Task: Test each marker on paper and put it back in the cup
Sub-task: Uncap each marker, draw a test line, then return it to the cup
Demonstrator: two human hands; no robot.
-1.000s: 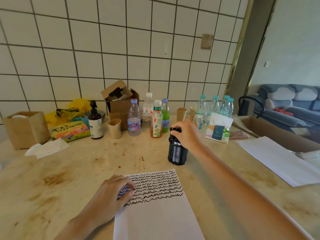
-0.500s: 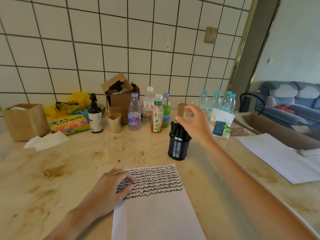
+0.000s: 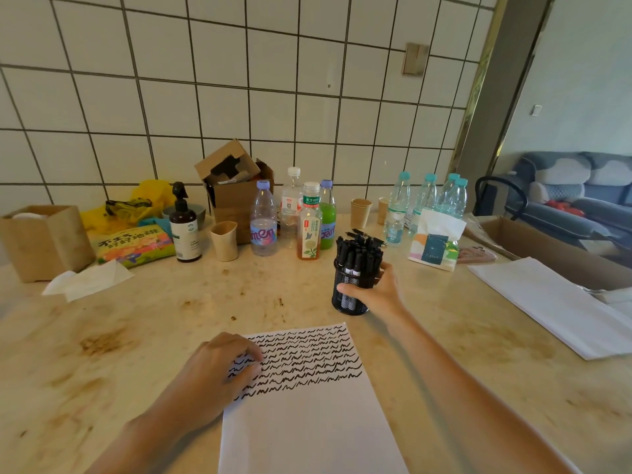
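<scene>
A black mesh cup (image 3: 345,278) stands on the table beyond the paper, packed with several black markers (image 3: 357,251). My right hand (image 3: 374,294) grips the cup's side, thumb across its front and fingers around the back. A white sheet of paper (image 3: 307,419) lies in front of me, its upper part covered with rows of black squiggles. My left hand (image 3: 215,367) rests on the paper's upper left corner with fingers curled down onto it. A loose black marker (image 3: 362,233) lies on the table behind the cup.
Several drink bottles (image 3: 309,227) and paper cups (image 3: 224,241) stand behind the cup. A tissue pack (image 3: 434,244) and water bottles (image 3: 427,196) are to the right. A pump bottle (image 3: 184,227), snack bag and boxes sit left. More white paper (image 3: 554,302) lies at the right.
My right hand left the marker tops, lifted above the cup, then came down and took hold of the cup's side. The left hand stayed on the paper.
</scene>
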